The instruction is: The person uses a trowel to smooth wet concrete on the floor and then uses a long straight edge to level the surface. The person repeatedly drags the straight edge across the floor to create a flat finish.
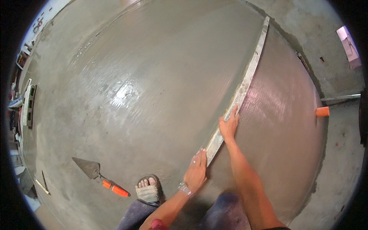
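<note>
A long, pale straightedge bar [249, 74], smeared with cement, lies across wet smoothed cement [165, 76] and slants up to the far right. My left hand [196, 170] is closed on its near end, with a metal watch on the wrist. Farther along, my right hand [229, 125] grips the same bar, thumb on one side and the index finger stretched along it. Ridged streaks mark the wet surface right of the bar; left of it the cement looks smoother and shiny.
A pointed trowel [90, 167] with an orange handle lies at the lower left, near my sandalled foot [148, 187]. An orange pipe stub [322, 111] sticks up at the right edge of the wet cement. A hollow block [30, 105] stands at the far left, with thin sticks [43, 183] nearer.
</note>
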### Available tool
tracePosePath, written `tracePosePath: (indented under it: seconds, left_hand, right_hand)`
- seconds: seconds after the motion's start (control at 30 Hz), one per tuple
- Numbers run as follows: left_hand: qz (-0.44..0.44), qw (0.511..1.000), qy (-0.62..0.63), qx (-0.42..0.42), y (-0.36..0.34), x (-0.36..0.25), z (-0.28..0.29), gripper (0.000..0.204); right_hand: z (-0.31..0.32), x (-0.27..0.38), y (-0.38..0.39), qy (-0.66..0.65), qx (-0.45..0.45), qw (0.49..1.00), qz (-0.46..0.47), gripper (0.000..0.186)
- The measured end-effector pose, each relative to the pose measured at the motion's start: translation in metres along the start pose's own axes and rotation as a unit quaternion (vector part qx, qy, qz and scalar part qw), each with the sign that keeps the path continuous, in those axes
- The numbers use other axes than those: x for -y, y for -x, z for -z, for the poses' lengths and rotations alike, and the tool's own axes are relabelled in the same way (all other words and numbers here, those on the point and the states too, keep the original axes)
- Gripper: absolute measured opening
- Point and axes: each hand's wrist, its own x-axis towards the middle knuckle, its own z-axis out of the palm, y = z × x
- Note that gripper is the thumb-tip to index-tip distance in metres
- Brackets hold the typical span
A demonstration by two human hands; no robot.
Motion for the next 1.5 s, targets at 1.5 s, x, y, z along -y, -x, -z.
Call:
tracePosePath:
  seconds: [1.5]
  left_hand:
    - [-0.009,0.999,-0.031,-0.01,-0.018,0.015,0.025,0.102]
  right_hand:
    - [-0.019,0.026,-0.02,0.014,-0.028,0.999,0.031,0.095]
